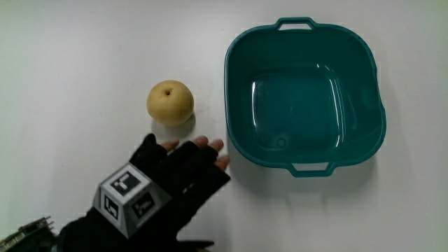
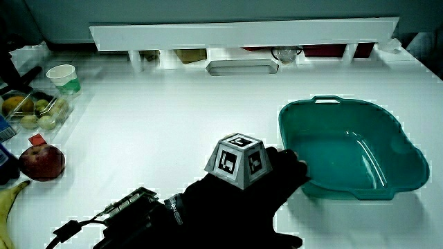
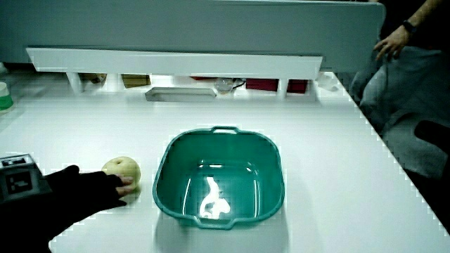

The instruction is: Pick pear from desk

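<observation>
The pear [image 1: 170, 103] sits on the white tabletop [image 1: 84, 63] beside the teal basin [image 1: 241, 150], apart from its rim. The hand [image 1: 171, 183] (patterned cube [image 1: 129, 197] on its back) lies flat, nearer the person than the pear; its grip is loosely spread and holds nothing, fingertips [image 1: 208, 143] just short of the fruit.

White table [image 1: 84, 56]: pear [image 1: 170, 102], teal basin [image 1: 305, 94].

A white table [image 1: 84, 56] fills the scene, its surface bright under overhead light. A low white partition [image 2: 242, 31] runs along the table's edge farthest from the person, with small cubbyholes under it holding blurred items. A grey-blue wall [image 3: 197, 24] rises above the partition.
</observation>
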Motion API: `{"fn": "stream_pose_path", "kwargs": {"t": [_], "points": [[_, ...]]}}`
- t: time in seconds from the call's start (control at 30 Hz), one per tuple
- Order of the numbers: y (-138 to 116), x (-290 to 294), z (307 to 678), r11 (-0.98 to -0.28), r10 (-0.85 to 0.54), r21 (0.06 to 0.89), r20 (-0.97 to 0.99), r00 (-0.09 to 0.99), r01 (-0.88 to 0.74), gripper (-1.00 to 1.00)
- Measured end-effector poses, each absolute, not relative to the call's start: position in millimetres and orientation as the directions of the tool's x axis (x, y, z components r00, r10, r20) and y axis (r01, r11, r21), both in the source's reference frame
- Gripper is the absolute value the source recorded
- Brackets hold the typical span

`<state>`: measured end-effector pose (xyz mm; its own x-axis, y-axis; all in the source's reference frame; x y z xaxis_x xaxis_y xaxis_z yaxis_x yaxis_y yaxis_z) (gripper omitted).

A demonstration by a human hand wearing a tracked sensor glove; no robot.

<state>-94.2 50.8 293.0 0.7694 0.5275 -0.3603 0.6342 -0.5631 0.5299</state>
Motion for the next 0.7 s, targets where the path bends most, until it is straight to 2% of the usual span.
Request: {"fn": "stream_pose_path", "kwargs": {"t": [0.07,0.13,0.2,0.23,0.5,0.53,0.57,0.63,0.7], "points": [[44.9,-102.7,299.8,-0.589,0.474,0.538,-0.375,0.797,0.603,0.0],[34.4,-104.7,291.7,-0.595,0.442,0.536,-0.404,0.801,0.598,0.0],[24.4,-106.9,284.1,-0.624,0.457,0.507,-0.38,0.804,0.595,0.0],[21.1,-115.2,297.2,-0.647,0.445,0.514,-0.347,0.826,0.564,0.0],[-22.4,-134.4,325.9,-0.686,0.325,0.543,-0.367,0.872,0.484,0.0],[-27.5,-138.2,335.7,-0.675,0.278,0.564,-0.404,0.871,0.477,0.0],[-31.4,-135.2,324.8,-0.702,0.268,0.573,-0.337,0.903,0.422,0.0],[-39.8,-139.0,333.1,-0.674,0.192,0.623,-0.371,0.909,0.397,0.0],[-48.2,-137.9,331.1,-0.677,0.184,0.638,-0.337,0.923,0.368,0.0]]}}
